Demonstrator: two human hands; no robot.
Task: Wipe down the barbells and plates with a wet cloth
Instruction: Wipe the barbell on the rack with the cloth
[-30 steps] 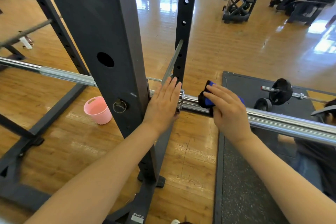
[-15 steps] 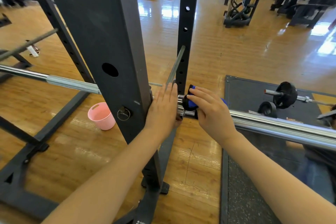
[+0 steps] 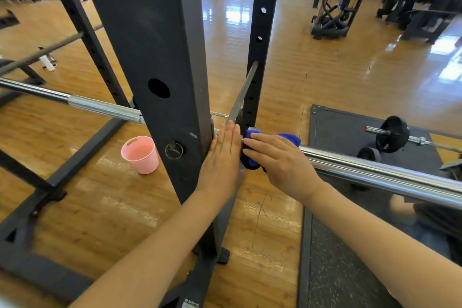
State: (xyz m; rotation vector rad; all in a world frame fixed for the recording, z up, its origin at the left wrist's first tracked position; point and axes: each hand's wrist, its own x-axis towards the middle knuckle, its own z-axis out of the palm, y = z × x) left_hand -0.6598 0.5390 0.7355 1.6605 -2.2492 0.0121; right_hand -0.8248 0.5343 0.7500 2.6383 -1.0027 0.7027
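My right hand (image 3: 280, 157) grips the blue cloth (image 3: 287, 138) around the barbell (image 3: 375, 170), while my left hand (image 3: 222, 157) rests flat and released against the rack upright (image 3: 155, 57).

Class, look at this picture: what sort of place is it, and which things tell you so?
Most likely a gym: a barbell on a steel rack, and weight machines behind.

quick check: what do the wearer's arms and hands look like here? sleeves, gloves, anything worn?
Both forearms are bare as far as the frame shows, with no sleeves in view. The left hand and right hand wear no gloves. No watch, ring or wristband is visible.
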